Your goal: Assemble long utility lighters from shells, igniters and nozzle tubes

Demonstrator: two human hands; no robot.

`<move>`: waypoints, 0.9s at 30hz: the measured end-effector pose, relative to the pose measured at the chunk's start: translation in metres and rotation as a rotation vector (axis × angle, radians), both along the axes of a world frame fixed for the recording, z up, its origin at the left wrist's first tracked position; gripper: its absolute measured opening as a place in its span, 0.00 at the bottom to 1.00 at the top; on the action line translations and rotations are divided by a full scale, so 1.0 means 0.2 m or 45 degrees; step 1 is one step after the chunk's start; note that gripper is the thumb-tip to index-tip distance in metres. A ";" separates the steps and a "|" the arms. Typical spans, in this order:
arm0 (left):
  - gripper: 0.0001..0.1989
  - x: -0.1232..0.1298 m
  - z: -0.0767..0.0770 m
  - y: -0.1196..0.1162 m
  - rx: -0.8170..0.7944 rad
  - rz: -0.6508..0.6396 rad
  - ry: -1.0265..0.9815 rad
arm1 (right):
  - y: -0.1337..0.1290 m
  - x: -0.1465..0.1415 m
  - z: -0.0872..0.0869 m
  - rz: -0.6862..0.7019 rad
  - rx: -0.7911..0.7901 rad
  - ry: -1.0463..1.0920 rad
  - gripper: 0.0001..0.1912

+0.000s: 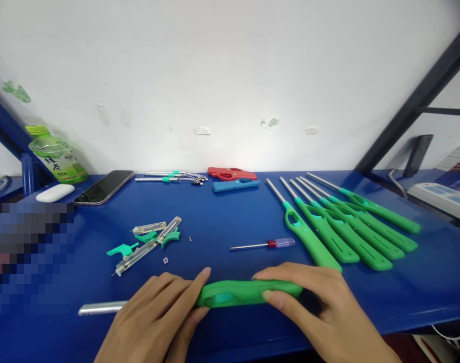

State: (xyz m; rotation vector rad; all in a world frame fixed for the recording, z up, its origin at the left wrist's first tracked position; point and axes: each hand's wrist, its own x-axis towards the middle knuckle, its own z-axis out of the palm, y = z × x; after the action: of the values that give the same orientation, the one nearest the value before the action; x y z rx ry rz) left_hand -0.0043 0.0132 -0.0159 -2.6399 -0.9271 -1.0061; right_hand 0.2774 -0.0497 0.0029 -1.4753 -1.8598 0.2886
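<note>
A green long-necked lighter lies sideways in both hands, low over the blue table. My left hand wraps its front part, and the metal tube sticks out to the left beyond the fingers. My right hand pinches the rear of the green handle between thumb and fingers. Just beyond lies a screwdriver with a clear purple handle. Clear fuel tanks and teal triggers lie in a small group ahead of my left hand, beside a tiny screw and a small square piece.
Several finished-looking green lighters are fanned out at right. Red shells, a blue shell and metal tubes with wires lie by the wall. A phone, white case and bottle stand at left.
</note>
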 end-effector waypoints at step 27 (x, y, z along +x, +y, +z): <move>0.14 -0.01 -0.02 0.02 -0.019 0.068 0.059 | 0.02 -0.02 0.04 0.091 -0.096 0.210 0.03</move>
State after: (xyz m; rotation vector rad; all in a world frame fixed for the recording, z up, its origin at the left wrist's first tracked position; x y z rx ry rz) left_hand -0.0073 0.0171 -0.0194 -2.6242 -0.9931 -0.9260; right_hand 0.2732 -0.0448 0.0113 -1.3925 -1.7881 0.5048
